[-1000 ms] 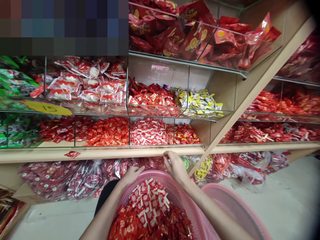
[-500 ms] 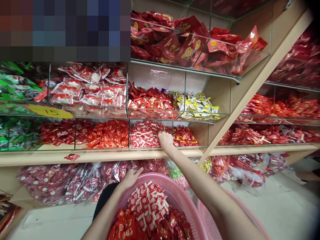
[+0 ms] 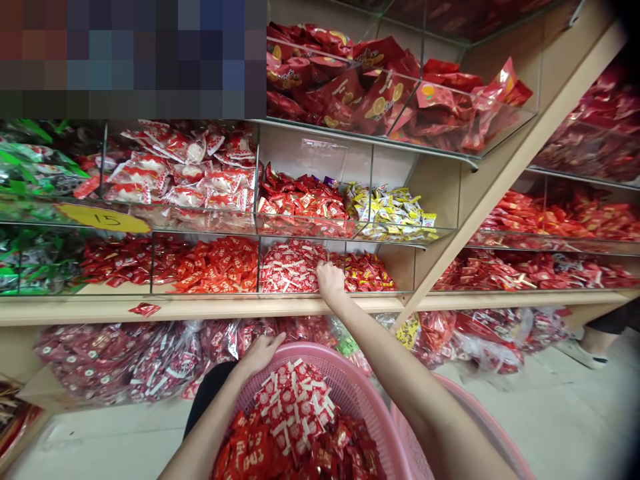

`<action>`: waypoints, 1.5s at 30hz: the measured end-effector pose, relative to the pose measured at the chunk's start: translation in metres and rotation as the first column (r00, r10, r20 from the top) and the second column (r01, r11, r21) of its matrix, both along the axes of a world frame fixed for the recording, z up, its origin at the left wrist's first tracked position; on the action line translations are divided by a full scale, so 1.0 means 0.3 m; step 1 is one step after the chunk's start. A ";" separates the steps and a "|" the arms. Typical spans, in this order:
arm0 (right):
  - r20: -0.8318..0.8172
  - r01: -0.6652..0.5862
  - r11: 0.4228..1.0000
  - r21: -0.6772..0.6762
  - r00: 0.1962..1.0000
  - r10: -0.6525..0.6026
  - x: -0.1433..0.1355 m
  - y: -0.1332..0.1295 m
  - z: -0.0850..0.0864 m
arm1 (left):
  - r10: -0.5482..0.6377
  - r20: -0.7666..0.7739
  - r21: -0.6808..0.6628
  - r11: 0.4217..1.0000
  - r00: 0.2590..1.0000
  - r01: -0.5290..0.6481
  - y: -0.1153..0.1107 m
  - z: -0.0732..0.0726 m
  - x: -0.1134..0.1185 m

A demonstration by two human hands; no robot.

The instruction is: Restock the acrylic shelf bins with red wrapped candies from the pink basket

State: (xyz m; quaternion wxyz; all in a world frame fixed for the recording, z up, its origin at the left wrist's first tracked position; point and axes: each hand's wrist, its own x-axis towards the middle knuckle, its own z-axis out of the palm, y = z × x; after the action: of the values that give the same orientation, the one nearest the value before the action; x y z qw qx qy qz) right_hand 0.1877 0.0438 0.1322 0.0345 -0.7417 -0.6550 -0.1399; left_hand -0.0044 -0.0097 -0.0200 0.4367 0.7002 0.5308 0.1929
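Note:
My left hand point(image 3: 261, 353) holds the far left rim of a pink plastic basket point(image 3: 383, 407). Inside it, red-and-white wrapped candies point(image 3: 297, 407) are heaped over red-wrapped candies point(image 3: 247, 443) and darker red ones. My right arm reaches forward to the lower shelf. There my right hand point(image 3: 331, 281) is closed at the front of a compartment, beside a pile of red-and-white candies point(image 3: 293, 267). Whatever its fingers grip is hidden. Small red-and-yellow candies point(image 3: 370, 272) lie just to its right.
Clear dividers split the wooden shelves point(image 3: 200, 309) into compartments of wrapped sweets. A yellow price tag point(image 3: 105, 218) reads 15. One red packet point(image 3: 145, 309) lies on the ledge. Stuffed plastic bags point(image 3: 165, 363) sit underneath. A second pink basket point(image 3: 480, 420) is under my right arm. A person's foot point(image 3: 587, 353) stands at right.
A person's foot and dark trouser leg have come into view at the right. My view has shifted slightly; both my hands stay in nearly the same places.

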 end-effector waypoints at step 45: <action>-0.751 -0.768 0.635 0.077 0.374 0.544 0.032 -0.284 -0.029 | 0.045 -0.037 0.060 0.997 0.998 -0.042 -0.017 -0.018 0.010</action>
State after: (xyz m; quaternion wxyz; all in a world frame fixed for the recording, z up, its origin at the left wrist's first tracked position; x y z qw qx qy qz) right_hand 0.1972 -0.0414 0.1234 0.2323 -0.4016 -0.8395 0.2828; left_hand -0.0014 -0.0147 -0.0253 0.4012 0.7047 0.5484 0.2043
